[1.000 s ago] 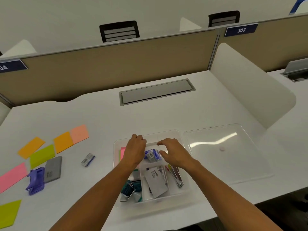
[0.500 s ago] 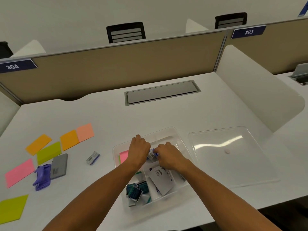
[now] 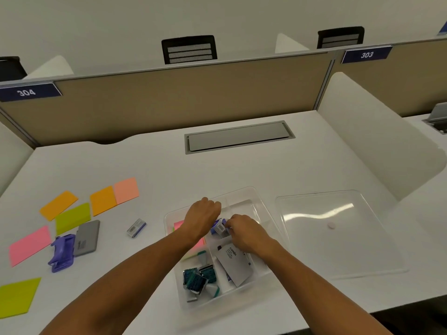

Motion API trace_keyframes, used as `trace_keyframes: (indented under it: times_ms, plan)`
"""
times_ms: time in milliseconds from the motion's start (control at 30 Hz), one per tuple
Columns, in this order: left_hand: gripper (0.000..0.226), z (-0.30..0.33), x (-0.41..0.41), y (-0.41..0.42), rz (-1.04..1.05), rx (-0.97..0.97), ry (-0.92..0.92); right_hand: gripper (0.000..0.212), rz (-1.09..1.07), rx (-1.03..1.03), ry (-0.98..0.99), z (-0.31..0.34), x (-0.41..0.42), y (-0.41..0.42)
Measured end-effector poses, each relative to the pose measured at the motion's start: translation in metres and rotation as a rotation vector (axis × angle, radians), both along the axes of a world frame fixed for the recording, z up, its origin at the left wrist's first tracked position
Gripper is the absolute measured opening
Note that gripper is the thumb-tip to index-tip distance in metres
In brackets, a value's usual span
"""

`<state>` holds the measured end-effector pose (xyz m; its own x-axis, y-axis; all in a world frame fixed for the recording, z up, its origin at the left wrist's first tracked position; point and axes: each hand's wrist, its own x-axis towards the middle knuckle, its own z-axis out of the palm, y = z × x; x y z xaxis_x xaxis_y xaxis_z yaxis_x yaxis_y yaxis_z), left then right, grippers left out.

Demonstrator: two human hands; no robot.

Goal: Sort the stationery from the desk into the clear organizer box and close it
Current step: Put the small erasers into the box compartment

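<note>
Loose on the desk [image 3: 150, 170], well left of both hands: seven sticky notes (two orange [image 3: 58, 205], one peach, two lime, one pink, one lime-yellow), one purple stapler [image 3: 61, 252], one grey case [image 3: 87, 238], one small staple box [image 3: 136, 228]. Clear organizer box [image 3: 262, 211], open, holds pink notes, teal binder clips [image 3: 198, 278], a white card packet [image 3: 235, 263]. Lid [image 3: 338, 233] lies just right. Left hand [image 3: 202, 220] and right hand [image 3: 245, 234] meet over the box, fingertips pinching one blue staple box [image 3: 219, 228] between them.
</note>
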<state>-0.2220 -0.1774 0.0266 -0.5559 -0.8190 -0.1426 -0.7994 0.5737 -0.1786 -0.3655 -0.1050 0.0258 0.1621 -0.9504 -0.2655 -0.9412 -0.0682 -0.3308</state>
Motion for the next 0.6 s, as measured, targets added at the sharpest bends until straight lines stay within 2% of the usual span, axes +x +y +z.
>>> trace_keyframes:
  times_ms: [67, 133, 233, 300, 400, 500, 600]
  plan:
    - [0.011, 0.001, -0.002, -0.002, 0.041, 0.064, 0.044, 0.034, -0.002, 0.001, 0.008, 0.000, 0.000, 0.000]
    - [0.008, 0.001, -0.005, 0.001, 0.061, 0.126, 0.014, 0.029, 0.002, 0.006, 0.016, -0.001, 0.000, 0.000]
    - [0.010, -0.004, -0.004, 0.008, -0.001, 0.083, -0.014, 0.027, 0.018, -0.005, 0.028, -0.003, 0.000, 0.000]
    - [0.014, -0.008, -0.002, 0.013, -0.018, 0.034, 0.064, 0.033, 0.022, -0.021, 0.032, -0.003, 0.000, 0.001]
    - [0.016, -0.011, -0.005, 0.022, 0.006, 0.058, 0.193, 0.043, 0.020, -0.009, 0.052, -0.003, -0.002, 0.001]
    - [0.016, -0.015, -0.011, 0.033, -0.014, 0.077, 0.211, 0.049, -0.009, 0.042, 0.043, -0.006, -0.005, -0.002]
    - [0.022, -0.013, -0.014, 0.035, 0.009, 0.066, 0.203, 0.045, -0.016, 0.024, 0.067, -0.005, -0.009, -0.008]
